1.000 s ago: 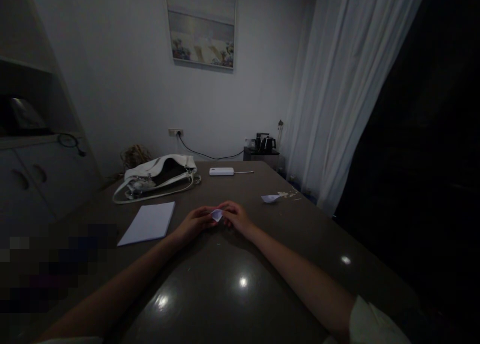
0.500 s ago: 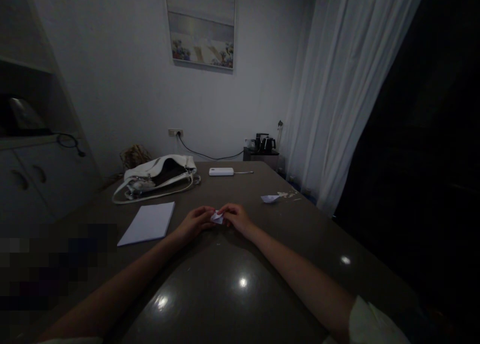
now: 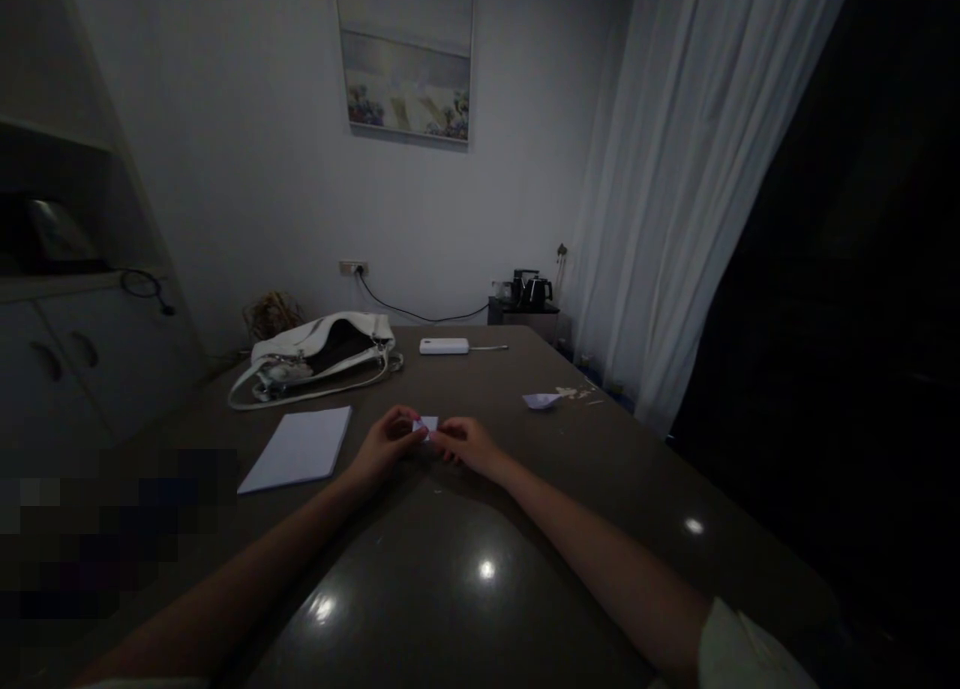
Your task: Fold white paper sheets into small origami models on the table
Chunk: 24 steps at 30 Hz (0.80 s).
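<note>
Between my fingertips is a small folded piece of white paper [image 3: 427,424], held just above the dark table [image 3: 420,579]. My left hand [image 3: 388,443] pinches its left side, thumb and fingers closed on it. From the right, my right hand [image 3: 469,442] grips the other side with thumb and index finger. Part of the paper is hidden behind the fingers. A folded paper boat [image 3: 541,401] rests on the table to the right. Left of my left hand lies a stack of white paper sheets [image 3: 298,449].
A white handbag [image 3: 322,354] sits at the back left, its strap lying on the table. Farther back is a white power bank [image 3: 444,346] with a short cable. Pale scraps [image 3: 577,393] lie near the right edge. A curtain [image 3: 660,189] hangs beyond.
My fingers have shifted on the folded paper; the left hand's fingers are raised and more bent, and the paper is turned, showing a different face. Other things on the table stay put.
</note>
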Each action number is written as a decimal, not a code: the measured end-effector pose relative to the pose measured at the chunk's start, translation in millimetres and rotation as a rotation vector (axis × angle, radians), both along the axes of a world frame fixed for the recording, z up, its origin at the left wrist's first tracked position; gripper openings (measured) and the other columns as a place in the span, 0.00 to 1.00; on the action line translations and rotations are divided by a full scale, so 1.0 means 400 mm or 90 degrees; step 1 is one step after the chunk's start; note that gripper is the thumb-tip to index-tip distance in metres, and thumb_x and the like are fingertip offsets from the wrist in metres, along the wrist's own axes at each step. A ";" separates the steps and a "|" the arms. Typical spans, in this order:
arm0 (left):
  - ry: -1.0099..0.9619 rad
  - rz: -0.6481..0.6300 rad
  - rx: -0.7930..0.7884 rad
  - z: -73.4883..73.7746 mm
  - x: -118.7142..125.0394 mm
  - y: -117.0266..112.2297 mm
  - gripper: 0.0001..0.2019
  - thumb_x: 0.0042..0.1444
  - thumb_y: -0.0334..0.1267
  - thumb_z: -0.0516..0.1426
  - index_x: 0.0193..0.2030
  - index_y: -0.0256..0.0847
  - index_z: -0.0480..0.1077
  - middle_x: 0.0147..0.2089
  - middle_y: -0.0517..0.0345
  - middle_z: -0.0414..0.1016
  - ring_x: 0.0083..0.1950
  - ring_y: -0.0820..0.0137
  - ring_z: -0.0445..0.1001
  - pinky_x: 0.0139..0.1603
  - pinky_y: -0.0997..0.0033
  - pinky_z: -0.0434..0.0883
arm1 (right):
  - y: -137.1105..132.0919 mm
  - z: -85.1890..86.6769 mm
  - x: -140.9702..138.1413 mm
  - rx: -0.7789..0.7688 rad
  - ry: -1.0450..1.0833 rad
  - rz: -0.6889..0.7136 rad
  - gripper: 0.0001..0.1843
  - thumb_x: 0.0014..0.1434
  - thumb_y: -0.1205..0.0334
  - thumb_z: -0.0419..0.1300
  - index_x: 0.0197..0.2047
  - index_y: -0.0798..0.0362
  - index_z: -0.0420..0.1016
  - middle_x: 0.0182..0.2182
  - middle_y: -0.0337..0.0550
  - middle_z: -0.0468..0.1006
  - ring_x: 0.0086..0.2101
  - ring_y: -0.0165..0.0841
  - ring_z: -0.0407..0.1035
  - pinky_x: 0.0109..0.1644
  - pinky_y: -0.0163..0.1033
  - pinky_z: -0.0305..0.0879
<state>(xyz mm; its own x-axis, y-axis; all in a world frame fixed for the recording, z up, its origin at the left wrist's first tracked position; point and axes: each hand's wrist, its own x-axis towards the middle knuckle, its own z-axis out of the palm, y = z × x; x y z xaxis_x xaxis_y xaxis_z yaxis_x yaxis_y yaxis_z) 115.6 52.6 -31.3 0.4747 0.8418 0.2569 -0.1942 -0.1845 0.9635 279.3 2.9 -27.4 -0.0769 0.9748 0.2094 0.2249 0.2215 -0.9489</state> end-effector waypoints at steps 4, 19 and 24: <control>0.002 0.018 0.013 0.000 -0.001 -0.001 0.18 0.41 0.41 0.65 0.36 0.42 0.63 0.30 0.63 0.73 0.30 0.71 0.73 0.31 0.76 0.67 | 0.004 -0.005 0.000 0.006 -0.014 0.011 0.14 0.51 0.54 0.61 0.27 0.58 0.70 0.21 0.37 0.71 0.18 0.23 0.61 0.21 0.28 0.55; 0.015 0.022 -0.030 -0.004 0.007 0.008 0.18 0.41 0.47 0.64 0.34 0.35 0.71 0.30 0.58 0.74 0.30 0.70 0.72 0.32 0.74 0.67 | 0.009 -0.015 0.005 0.037 -0.017 0.003 0.08 0.51 0.63 0.59 0.24 0.57 0.69 0.20 0.36 0.71 0.19 0.24 0.61 0.23 0.29 0.58; 0.046 0.044 -0.016 -0.007 0.006 0.012 0.18 0.41 0.50 0.63 0.30 0.36 0.71 0.25 0.61 0.72 0.26 0.71 0.69 0.26 0.76 0.63 | 0.008 -0.015 0.004 0.067 -0.028 0.008 0.08 0.50 0.64 0.60 0.22 0.57 0.69 0.19 0.35 0.70 0.20 0.25 0.63 0.26 0.30 0.59</control>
<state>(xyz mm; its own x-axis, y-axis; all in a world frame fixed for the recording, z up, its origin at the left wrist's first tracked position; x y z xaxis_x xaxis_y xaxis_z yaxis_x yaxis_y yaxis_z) 118.1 57.4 -33.9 0.4322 0.8787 0.2027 -0.1121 -0.1707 0.9789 280.9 6.2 -33.5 -0.1009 0.9467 0.3060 0.2627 0.3220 -0.9096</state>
